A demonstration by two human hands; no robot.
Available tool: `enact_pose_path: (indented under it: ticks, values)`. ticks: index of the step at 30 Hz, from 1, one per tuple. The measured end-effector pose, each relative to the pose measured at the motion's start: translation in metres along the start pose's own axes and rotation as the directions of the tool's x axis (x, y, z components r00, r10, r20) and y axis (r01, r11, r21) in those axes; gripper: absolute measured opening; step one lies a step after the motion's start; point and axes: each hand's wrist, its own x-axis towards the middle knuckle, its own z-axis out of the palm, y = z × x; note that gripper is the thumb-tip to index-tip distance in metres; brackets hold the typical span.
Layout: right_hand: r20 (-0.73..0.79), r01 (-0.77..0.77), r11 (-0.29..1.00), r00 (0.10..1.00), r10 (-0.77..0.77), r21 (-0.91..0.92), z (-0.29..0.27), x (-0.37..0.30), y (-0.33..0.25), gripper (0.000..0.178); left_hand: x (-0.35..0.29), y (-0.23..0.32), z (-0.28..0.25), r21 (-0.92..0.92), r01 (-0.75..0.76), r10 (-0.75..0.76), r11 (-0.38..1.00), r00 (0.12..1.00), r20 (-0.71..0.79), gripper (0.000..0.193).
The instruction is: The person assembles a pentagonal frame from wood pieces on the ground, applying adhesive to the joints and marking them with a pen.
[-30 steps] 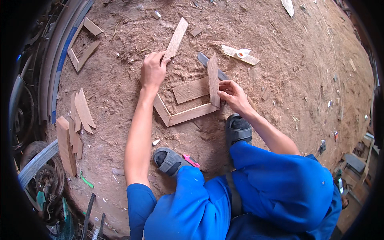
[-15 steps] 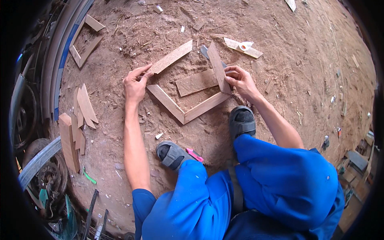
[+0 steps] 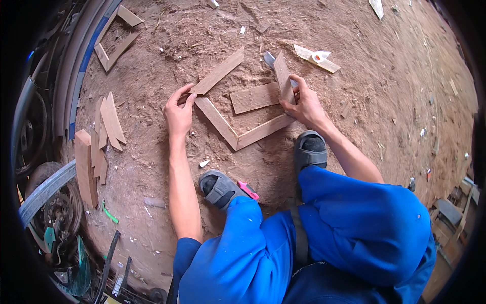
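Four-sided work lies on the dirt in front of me, made of flat wooden strips with angled ends. My left hand [image 3: 179, 112] pinches the lower end of the upper-left wooden strip [image 3: 219, 71], which meets the top of the lower-left strip [image 3: 217, 121]. Between thumb and fingers, my right hand [image 3: 307, 105] grips the right wooden strip [image 3: 284, 76], close to the end of the lower-right strip [image 3: 264, 130]. The two lower strips join at a corner nearest me. A loose board [image 3: 254, 98] lies inside the outline. A grey metal piece [image 3: 270, 60] shows partly behind the right strip.
A pale wooden offcut [image 3: 329, 65] with a white glue bottle [image 3: 319, 57] lies beyond my right hand. Wood pieces [image 3: 86, 167] are heaped at the left, below a three-piece wooden assembly [image 3: 120, 50]. A pink cutter [image 3: 248, 190] lies beside my left sandal [image 3: 218, 189].
The upper-left strip's lower end has come against the lower-left strip, closing the gap there. My right hand has shifted its hold lower around the right strip. The view has moved slightly.
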Motion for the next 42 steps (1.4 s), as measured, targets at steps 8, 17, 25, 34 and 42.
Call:
enact_pose_path:
  ticks: [8,17,25,34,42]
  values:
    - [-0.088,0.065,0.993,0.993,-0.074,-0.102,0.005,0.001,0.012,0.075,0.000,-0.013,-0.008,-0.181,0.170,-0.159,0.969,0.985,0.071,0.025]
    - [-0.134,0.141,0.966,0.976,-0.172,-0.216,0.003,0.014,0.017,0.073,-0.009,0.001,0.001,-0.242,0.210,-0.200,0.947,0.978,0.063,0.027]
    - [-0.103,0.114,0.974,0.985,-0.135,-0.195,-0.003,0.021,0.008,0.073,-0.010,-0.013,0.008,-0.318,0.201,-0.209,0.927,0.978,0.008,0.024]
    - [-0.095,0.123,0.980,0.986,-0.139,-0.156,-0.008,0.026,0.010,0.073,-0.008,-0.015,0.007,-0.277,0.252,-0.251,0.927,0.967,0.036,0.021]
    - [0.001,0.099,0.995,0.995,-0.099,-0.007,-0.025,0.030,0.011,0.075,-0.008,-0.019,0.005,-0.382,0.263,-0.259,0.886,0.964,0.063,0.021]
